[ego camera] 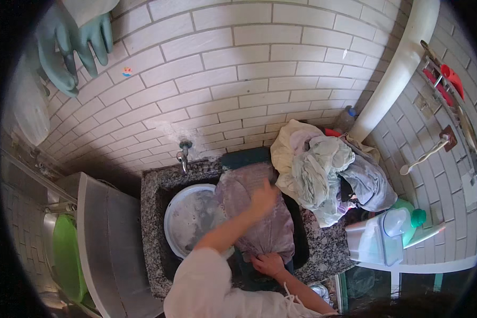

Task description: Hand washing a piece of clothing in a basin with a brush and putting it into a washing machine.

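Observation:
A wet mauve cloth lies spread over a dark green board, apparently a washboard, across the granite sink. My left hand is over the upper part of the cloth, blurred; a dark patch shows by its fingers, and I cannot tell whether it holds anything. Lower down, my right hand grips the cloth's bunched near edge. Left of the cloth, a round white basin holds cloudy, sudsy water. The cloth overlaps the basin's right side.
A metal tap juts from the tiled wall. Piled clothes cover the right counter, beside a clear plastic container and a green-capped bottle. Rubber gloves hang upper left. A grey appliance stands left of the sink.

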The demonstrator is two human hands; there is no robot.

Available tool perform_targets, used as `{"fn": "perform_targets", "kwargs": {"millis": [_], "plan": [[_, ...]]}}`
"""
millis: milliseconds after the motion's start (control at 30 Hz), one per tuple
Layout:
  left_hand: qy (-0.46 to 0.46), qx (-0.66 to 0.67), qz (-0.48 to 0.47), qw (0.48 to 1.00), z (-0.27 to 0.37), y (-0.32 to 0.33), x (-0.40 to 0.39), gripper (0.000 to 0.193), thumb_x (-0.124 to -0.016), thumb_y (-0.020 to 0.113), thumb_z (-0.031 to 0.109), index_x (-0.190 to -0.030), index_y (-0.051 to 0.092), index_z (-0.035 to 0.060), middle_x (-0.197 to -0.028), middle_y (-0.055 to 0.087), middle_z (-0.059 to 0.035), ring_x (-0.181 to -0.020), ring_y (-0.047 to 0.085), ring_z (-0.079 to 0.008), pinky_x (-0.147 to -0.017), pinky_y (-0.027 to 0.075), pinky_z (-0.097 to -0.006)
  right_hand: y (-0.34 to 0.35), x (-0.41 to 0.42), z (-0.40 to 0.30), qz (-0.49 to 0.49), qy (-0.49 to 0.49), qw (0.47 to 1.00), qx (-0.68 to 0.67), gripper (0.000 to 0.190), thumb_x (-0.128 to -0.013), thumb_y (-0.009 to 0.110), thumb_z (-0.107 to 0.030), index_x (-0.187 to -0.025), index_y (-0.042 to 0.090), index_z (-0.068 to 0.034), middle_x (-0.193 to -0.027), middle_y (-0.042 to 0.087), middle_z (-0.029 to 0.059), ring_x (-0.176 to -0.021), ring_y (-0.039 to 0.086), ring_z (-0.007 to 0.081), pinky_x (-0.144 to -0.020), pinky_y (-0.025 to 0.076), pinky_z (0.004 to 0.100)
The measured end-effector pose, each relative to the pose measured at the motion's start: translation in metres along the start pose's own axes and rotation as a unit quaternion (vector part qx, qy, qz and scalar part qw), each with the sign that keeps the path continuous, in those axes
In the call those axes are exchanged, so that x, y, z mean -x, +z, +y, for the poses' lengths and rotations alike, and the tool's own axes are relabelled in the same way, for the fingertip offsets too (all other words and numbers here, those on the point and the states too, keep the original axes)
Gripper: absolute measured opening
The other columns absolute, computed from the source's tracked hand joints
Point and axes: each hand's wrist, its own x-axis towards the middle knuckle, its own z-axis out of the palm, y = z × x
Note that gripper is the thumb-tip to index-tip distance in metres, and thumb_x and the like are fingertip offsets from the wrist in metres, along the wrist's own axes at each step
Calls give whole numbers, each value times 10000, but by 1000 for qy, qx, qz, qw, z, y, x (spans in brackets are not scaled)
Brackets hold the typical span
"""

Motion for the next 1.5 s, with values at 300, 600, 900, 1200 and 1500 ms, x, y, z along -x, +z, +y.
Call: {"fn": "perform_targets", "kwargs": {"millis": [300, 600, 900, 1200, 1500], "plan": [[-24, -83, 45, 995, -16, -39, -35, 322, -792, 505, 210, -1087, 556, 90, -1055, 489, -241, -640, 606, -339, -547, 502, -429, 1, -6, -13, -18, -2, 1000, 6, 235, -668, 656, -269, -896, 611, -234, -618, 474, -24, -505, 530, 165, -436, 422, 316], [-291, 21, 56, 955, -90, -87, 201, 389, -804, 533, 264, -1177, 471, 173, -1148, 452, -225, -926, 537, -425, -770, 453, -473, 0, 3, 0, -19, 2, 1000, 3, 229, -685, 641, -256, -907, 597, -220, -645, 477, -8, -516, 531, 175, -436, 419, 323], [-336, 287, 204, 874, -245, 4, 251, 478, -804, 561, 231, -1220, 432, 33, -1151, 506, -189, -1019, 520, -341, -865, 413, -377, 1, -12, -14, -4, -10, 1000, -18, 243, -684, 639, -262, -922, 599, -227, -638, 479, -7, -504, 525, 182, -431, 410, 332], [-53, -136, -6, 989, -27, -64, 135, 388, -787, 511, 171, -1174, 517, 178, -1054, 498, -225, -843, 564, -390, -619, 491, -467, -4, -10, -9, 1, -18, 1000, -10, 190, -678, 643, -267, -843, 571, -209, -609, 478, 2, -486, 528, 191, -419, 415, 353], [77, -211, 23, 974, 0, -43, 150, 393, -738, 546, 153, -1131, 535, 145, -1134, 425, -294, -665, 590, -369, -529, 494, -433, -3, 6, 6, -19, 12, 1000, -5, 170, -684, 636, -258, -828, 583, -187, -590, 491, 14, -474, 531, 208, -404, 421, 355]]}}
